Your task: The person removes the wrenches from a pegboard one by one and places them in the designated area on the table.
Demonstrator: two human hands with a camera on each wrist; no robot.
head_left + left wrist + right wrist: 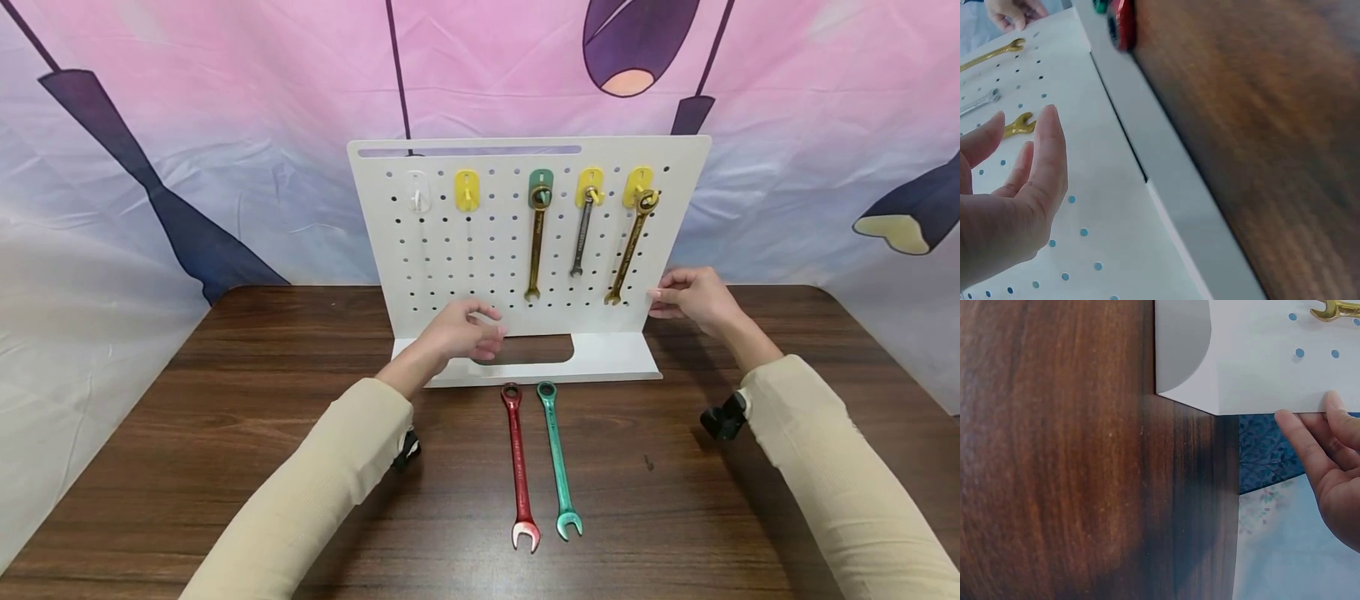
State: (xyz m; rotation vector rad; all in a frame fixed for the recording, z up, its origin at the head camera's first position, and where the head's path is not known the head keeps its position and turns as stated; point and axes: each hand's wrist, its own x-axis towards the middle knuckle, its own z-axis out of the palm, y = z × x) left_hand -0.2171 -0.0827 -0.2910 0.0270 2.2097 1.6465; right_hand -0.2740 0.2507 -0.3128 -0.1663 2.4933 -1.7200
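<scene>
A white pegboard [480,250] stands upright on its base. My right hand [696,297] pinches its right edge, thumb on the front face and fingers at the edge and behind. In front of the board's lower left part, my left hand [467,331] holds nothing, its fingers loosely bent and thumb apart. Two gold wrenches [537,250] [628,254] and a smaller grey wrench [581,237] hang from hooks. On the table, a red wrench [519,467] and a green wrench [558,462] lie side by side, ring ends toward the board.
A white hook [417,192] and a yellow hook [467,192] at the board's left carry no wrench. The board's base [615,358] has a wide cutout and rests on the dark wooden table [262,400]. A patterned cloth [262,125] hangs behind.
</scene>
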